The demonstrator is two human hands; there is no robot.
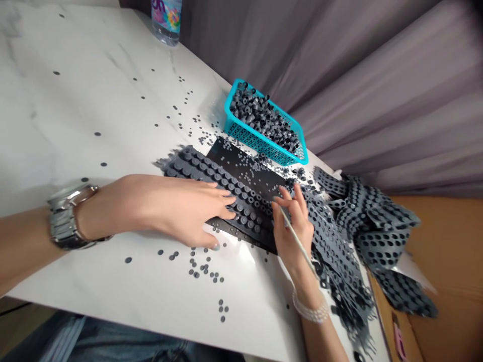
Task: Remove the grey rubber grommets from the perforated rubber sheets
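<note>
A dark grey rubber sheet (222, 177) with rows of round raised pieces lies across a black mat (269, 177) on the table. My left hand (188, 203) rests flat on the sheet, its fingers apart. At the sheet's right end, my right hand (294, 223) pinches a thin pale stick (298, 239), held at a slant. The tip of the stick is hidden by the fingers. Small grey discs (204, 269) are scattered over the mat and the table around both hands.
A turquoise basket (256, 134) full of small grey cylinders stands behind the mat. Punched grey sheets (339, 251) are heaped on the right, some hanging over the edge. A water bottle (166, 22) stands at the back. A pink-handled tool (398, 339) lies in a cardboard box (449, 251).
</note>
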